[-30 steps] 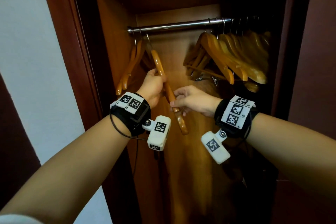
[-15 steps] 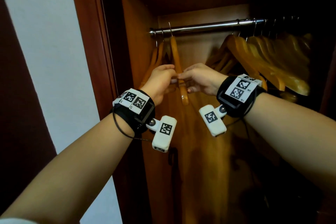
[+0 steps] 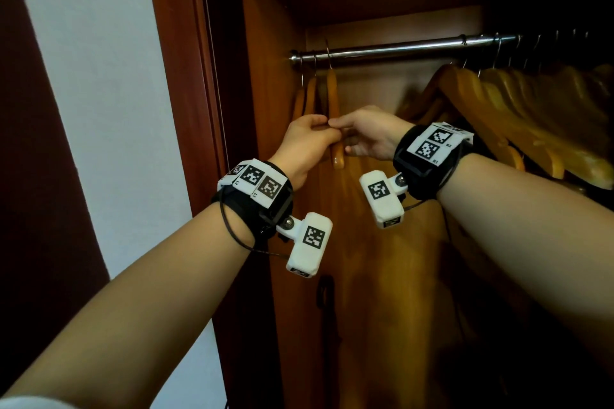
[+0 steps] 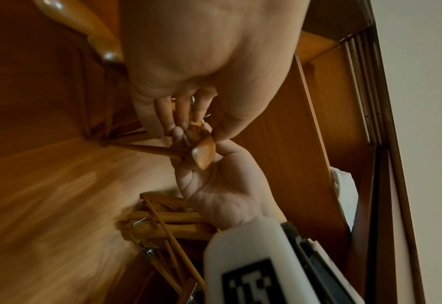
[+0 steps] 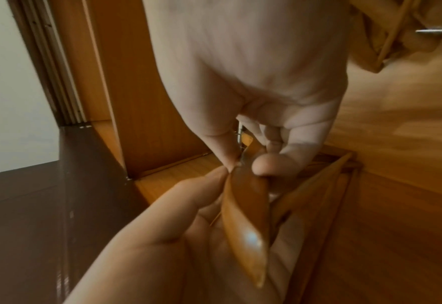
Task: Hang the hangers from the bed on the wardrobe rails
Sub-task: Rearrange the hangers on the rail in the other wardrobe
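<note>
Both hands pinch one wooden hanger (image 3: 333,109): left hand (image 3: 307,146) and right hand (image 3: 372,136) on its lower arm, hook over the rail (image 3: 392,50). Judgement: steady it square, then release gently beside the neighbouring hangers (image 3: 307,100).

In front of me a horizontal metal wardrobe rail (image 3: 398,49) spans the open wooden wardrobe (image 3: 265,43). At its left end hangs a curved wooden hanger (image 3: 333,100), with my left hand (image 3: 305,146) and right hand (image 3: 372,136) meeting on it. Two more wooden hangers (image 3: 307,100) hang just left; a packed row of wooden hangers (image 3: 531,103) hangs right.
</note>
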A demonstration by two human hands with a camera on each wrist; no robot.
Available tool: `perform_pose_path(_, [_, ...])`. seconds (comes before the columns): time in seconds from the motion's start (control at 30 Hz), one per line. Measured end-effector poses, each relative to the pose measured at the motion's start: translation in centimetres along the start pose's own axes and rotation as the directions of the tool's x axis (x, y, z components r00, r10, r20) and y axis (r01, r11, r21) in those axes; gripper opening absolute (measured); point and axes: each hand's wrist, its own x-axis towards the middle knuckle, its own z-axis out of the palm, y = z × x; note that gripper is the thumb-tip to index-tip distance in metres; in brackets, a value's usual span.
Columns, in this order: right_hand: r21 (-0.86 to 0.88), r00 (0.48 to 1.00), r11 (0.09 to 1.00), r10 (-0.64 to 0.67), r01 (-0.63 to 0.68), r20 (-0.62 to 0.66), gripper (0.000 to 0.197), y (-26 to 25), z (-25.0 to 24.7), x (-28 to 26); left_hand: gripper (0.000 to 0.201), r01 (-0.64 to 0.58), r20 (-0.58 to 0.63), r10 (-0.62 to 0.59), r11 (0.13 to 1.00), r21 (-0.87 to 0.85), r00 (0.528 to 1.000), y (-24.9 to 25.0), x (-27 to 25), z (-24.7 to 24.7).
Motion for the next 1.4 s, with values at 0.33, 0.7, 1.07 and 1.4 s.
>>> perform_pose_path(0.33, [0.032, 0.999, 0.999, 0.035, -0.034, -0.015, 0.028, 0.6, 0.9, 1.4, 0.059, -0.027, 0.013, 0.026, 0.999, 0.021, 1.0, -0.1, -1.3, -0.5])
perform_pose_path(0.7, [-0.036, 0.997, 0.999, -0.022, 0.025, 0.079, 0.019, 2.0, 3.3, -0.7, 0.057, -0.14, -0.051, 0.153, 0.968, 0.209, 0.987, -0.2, -3.1, -1.7])
perform_pose_path(1.07, [-0.29, 0.986, 0.956, 0.008, 0.041, 0.164, 0.032, 2.6, 3.0, -4.3, 0.031, -0.216, -0.068, 0.234, 0.954, 0.206, 0.97, 0.1, -5.2, -0.5])
perform_pose_path(1.4, [-0.522, 0.976, 0.85, -0.166, 0.069, -0.142, 0.028, 0.7, -5.3, -8.6, 0.021, -0.117, 0.034, 0.118, 0.993, -0.018, 0.992, 1.4, -5.9, 6.1])
